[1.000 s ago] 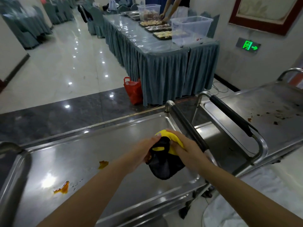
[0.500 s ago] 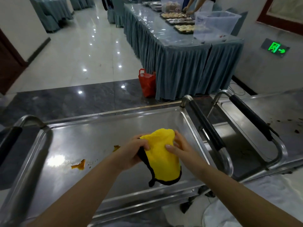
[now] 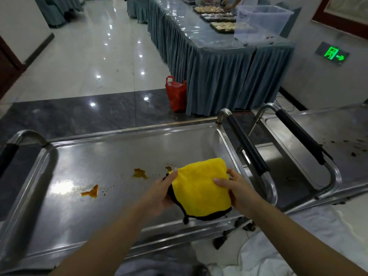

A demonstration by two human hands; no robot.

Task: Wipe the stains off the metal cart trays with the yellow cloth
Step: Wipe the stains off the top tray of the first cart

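Both hands, left [image 3: 159,193] and right [image 3: 240,191], pinch the yellow cloth [image 3: 201,189] in their grip above the near metal tray [image 3: 49,196], which holds orange stains [image 3: 140,173].

The tray [image 3: 111,156] is brushed steel with a soft sheen, smeared with glossy orange-brown stains [image 3: 90,193], and the second tray [image 3: 338,132] to its right is the same dull steel flecked with dark crumbs; the handle [image 3: 247,146] between them is polished tube sleeved in matt black grip. Over the tray, the cloth [image 3: 201,188] is fluffy yellow pile edged in black stitching. Beyond the tray, the floor [image 3: 79,56] is mirror-glossy tile, the table [image 3: 217,80] wears pleated grey-blue fabric under shiny clear film, the bag [image 3: 176,94] beside it is thin red plastic, and the tub [image 3: 260,18] is clear plastic.
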